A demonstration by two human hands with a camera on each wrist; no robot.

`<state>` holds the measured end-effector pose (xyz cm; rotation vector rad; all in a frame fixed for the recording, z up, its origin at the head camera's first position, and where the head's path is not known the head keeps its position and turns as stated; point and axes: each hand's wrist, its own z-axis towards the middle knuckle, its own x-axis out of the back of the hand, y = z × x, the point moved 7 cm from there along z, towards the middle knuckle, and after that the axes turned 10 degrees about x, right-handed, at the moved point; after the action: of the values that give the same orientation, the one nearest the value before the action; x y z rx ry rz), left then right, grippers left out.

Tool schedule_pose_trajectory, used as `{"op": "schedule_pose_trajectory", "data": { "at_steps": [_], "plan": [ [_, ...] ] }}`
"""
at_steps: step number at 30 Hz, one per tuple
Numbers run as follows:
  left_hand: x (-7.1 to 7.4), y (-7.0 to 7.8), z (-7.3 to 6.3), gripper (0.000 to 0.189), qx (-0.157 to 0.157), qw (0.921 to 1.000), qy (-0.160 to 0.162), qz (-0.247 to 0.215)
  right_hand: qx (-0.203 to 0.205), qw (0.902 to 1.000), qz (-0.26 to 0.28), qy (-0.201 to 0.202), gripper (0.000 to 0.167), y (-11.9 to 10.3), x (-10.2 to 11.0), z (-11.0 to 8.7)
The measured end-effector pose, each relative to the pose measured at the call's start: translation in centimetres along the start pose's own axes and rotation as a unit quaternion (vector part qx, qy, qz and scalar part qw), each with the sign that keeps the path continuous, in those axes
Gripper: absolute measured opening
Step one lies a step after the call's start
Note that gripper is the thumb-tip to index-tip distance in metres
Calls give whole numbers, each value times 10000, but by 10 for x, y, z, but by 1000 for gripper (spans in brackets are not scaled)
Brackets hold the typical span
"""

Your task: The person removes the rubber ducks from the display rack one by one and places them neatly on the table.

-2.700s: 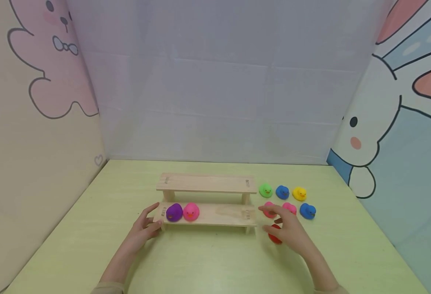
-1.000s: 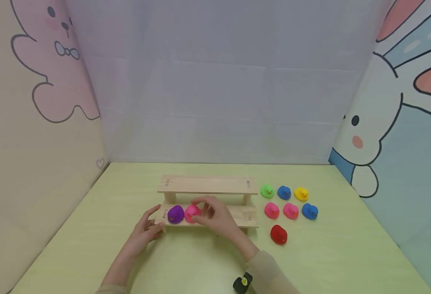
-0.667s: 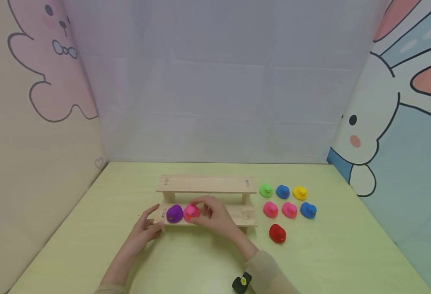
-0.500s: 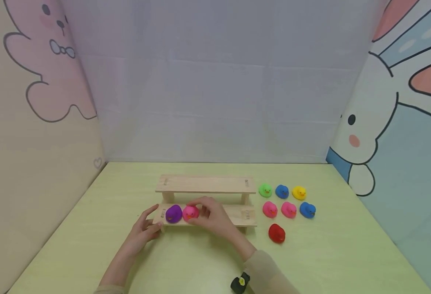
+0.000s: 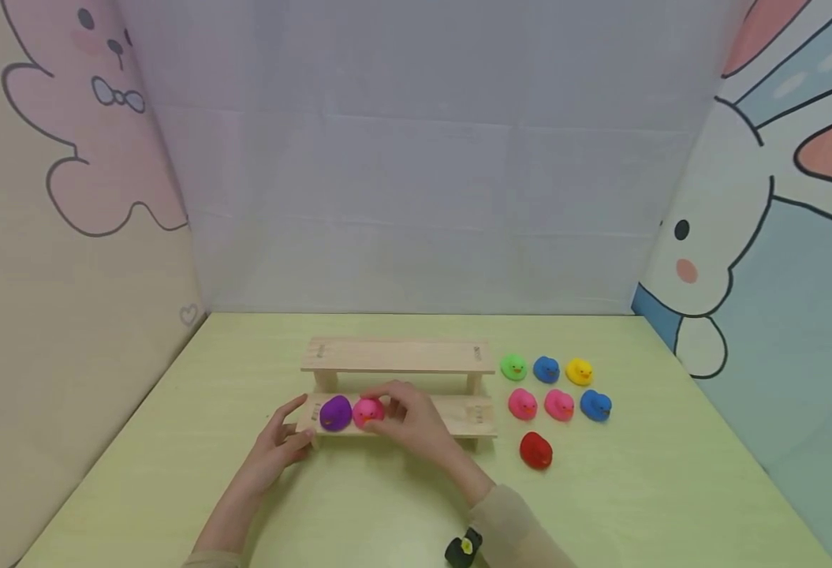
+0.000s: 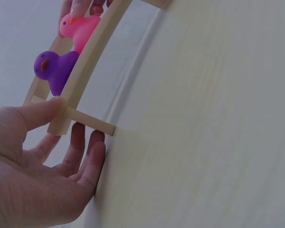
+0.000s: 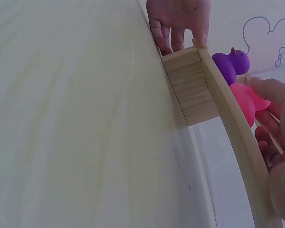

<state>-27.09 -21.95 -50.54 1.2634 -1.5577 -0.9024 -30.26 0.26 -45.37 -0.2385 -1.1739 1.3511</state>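
A two-tier wooden shelf (image 5: pixel 451 409) stands on the table, with a purple rubber duck (image 5: pixel 335 413) and a pink rubber duck (image 5: pixel 367 412) side by side at the left of its lower tier. My left hand (image 5: pixel 278 444) grips the left end of that tier. In the left wrist view, the left thumb (image 6: pixel 42 113) lies against the board's edge, with the other fingers bent below near the leg. My right hand (image 5: pixel 416 422) pinches the pink duck between thumb and fingers. The right wrist view shows the right thumb (image 7: pixel 268 88) at the duck's head.
Right of the shelf sit a green duck (image 5: pixel 513 367), a blue duck (image 5: pixel 546 369) and a yellow duck (image 5: pixel 580 371). Nearer are two pink ducks (image 5: pixel 523 404), another blue duck (image 5: pixel 595 405) and a red duck (image 5: pixel 536 450). A black wrist device (image 5: pixel 463 547) shows by the right sleeve.
My right hand has come left from above the ducks beside the shelf and taken hold of the pink duck on the lower tier. The left hand stays at the shelf's end.
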Motion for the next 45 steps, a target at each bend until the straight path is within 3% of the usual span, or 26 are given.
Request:
{"op": "schedule_pose_trajectory", "data": {
  "at_steps": [9, 34, 45],
  "plan": [
    [-2, 1, -3, 64, -31, 10000, -33, 7, -47, 10000, 84, 17, 36, 3, 6, -5],
    [-1, 0, -2, 64, -53, 10000, 22, -50, 384, 9991, 147, 30, 35, -2, 9, -5],
    [-1, 0, -2, 63, -18, 10000, 52, 1, 229, 9994, 274, 27, 34, 0, 8, -6]
  ]
}}
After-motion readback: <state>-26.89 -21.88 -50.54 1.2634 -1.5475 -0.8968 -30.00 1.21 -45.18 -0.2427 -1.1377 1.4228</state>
